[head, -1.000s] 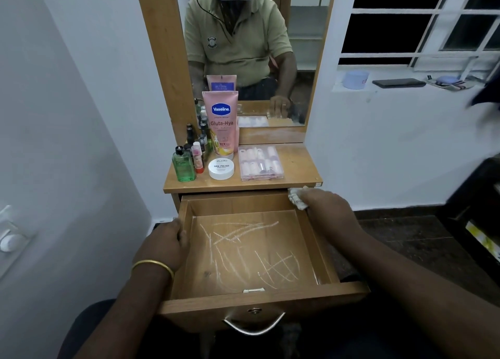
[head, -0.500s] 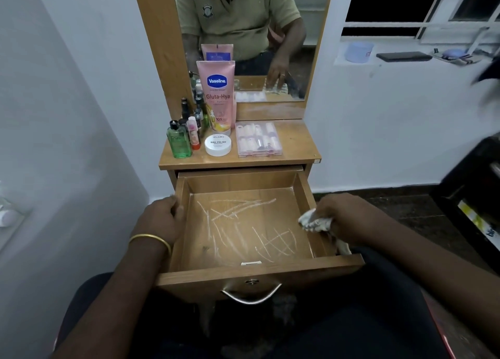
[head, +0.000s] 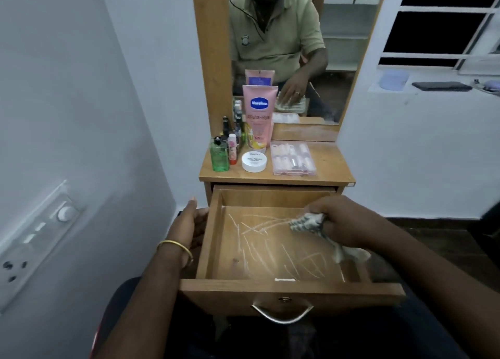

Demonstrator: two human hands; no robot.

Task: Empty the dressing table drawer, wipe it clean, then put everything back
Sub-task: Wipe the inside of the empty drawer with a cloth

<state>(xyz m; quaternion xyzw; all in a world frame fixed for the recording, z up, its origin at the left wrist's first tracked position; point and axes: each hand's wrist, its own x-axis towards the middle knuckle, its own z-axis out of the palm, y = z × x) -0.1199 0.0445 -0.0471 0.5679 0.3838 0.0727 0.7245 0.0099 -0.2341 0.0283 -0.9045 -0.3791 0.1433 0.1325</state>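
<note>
The wooden drawer (head: pixel 292 291) is pulled out toward me, with nothing in it and white streaks across its floor. My right hand (head: pixel 346 219) is shut on a crumpled checked cloth (head: pixel 308 222) inside the drawer, near its right back part. My left hand (head: pixel 190 223) rests against the outside of the drawer's left wall, thumb up, gripping nothing that I can see. On the table top (head: pixel 332 169) stand a pink Vaseline tube (head: pixel 259 118), a green bottle (head: pixel 218 155), a white round jar (head: pixel 253 161), small bottles (head: pixel 232 139) and a clear pink case (head: pixel 293 159).
A mirror (head: pixel 297 47) rises behind the table top. A white wall with a switch and socket panel (head: pixel 32 245) is close on the left. At the right, a window ledge (head: pixel 433 86) holds a small tub and a dark flat object.
My right hand with the cloth went from the drawer's back right corner to its right wall, and is now over the drawer floor. My left hand stays at the left wall.
</note>
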